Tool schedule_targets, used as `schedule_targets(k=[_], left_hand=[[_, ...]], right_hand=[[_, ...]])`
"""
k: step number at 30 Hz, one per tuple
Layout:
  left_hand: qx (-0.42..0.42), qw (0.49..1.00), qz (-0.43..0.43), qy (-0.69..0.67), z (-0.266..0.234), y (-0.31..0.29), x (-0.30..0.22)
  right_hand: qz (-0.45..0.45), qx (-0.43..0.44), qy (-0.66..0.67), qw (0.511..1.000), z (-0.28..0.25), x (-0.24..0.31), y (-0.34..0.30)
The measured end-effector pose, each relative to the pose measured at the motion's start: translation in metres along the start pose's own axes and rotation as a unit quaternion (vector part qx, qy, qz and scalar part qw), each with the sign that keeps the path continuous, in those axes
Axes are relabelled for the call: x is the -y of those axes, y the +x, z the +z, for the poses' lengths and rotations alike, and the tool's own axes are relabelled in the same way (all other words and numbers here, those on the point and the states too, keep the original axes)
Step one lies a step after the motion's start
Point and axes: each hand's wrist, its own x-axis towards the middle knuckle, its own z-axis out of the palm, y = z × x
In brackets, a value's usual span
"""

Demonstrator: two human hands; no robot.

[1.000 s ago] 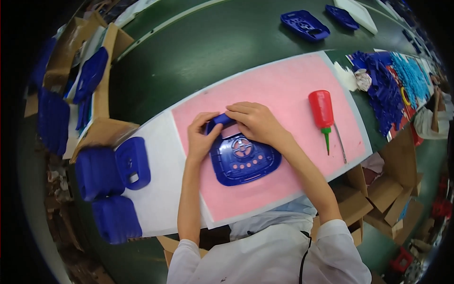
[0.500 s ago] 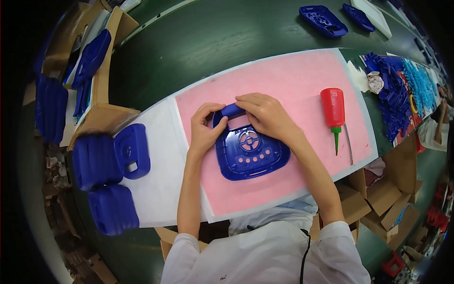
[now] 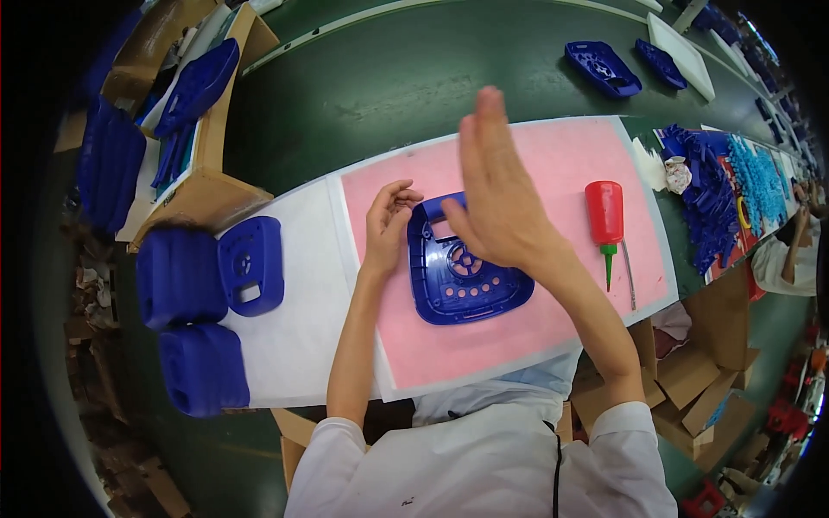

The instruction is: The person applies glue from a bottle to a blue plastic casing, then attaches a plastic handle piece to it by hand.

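A blue plastic housing [image 3: 433, 274] with a handle opening, a round grille and a row of small holes lies on the pink sheet [image 3: 432, 358], its hollow side up. Beside its upper left edge is my left hand [image 3: 386, 231], fingers loosely curled and nothing seen in them. My right hand [image 3: 505, 198] is raised over the housing's upper right part, fingers stretched out flat, the tips slightly blurred. It hides part of the handle and the right side. A red bottle [image 3: 604, 211] with a green nozzle lies to the right, alongside a thin metal rod [image 3: 629, 274].
Stacked blue housings [image 3: 181, 276] and a single one [image 3: 252, 263] stand at the left on white paper [image 3: 298, 345]. To the right are piles of dark blue parts [image 3: 704, 203] and light blue parts [image 3: 760, 186]. More blue shells [image 3: 603, 69] lie on the far green table [image 3: 414, 78].
My right hand has let go of the housing's handle and risen, fingers straightened. My left hand has come off the handle to its left side. The housing stays on the pink sheet.
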Motion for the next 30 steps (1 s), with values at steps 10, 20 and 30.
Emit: schedule_targets(k=[10,20,30], left_hand=[[-0.080,0.992,-0.052,-0.079,-0.017,-0.007,-0.001],[-0.129,0.875,0.079,0.459,-0.103,-0.080,-0.152],[-0.089,0.677,-0.016,0.731,-0.199,-0.180,-0.122]], right_hand=[[0.001,0.419,-0.046,0.907,0.047,-0.024,-0.009],[0.357,0.381,0.058,0.851,0.032,-0.134,0.010],[0.328,0.228,-0.250,0.882,-0.093,-0.096,-0.060]])
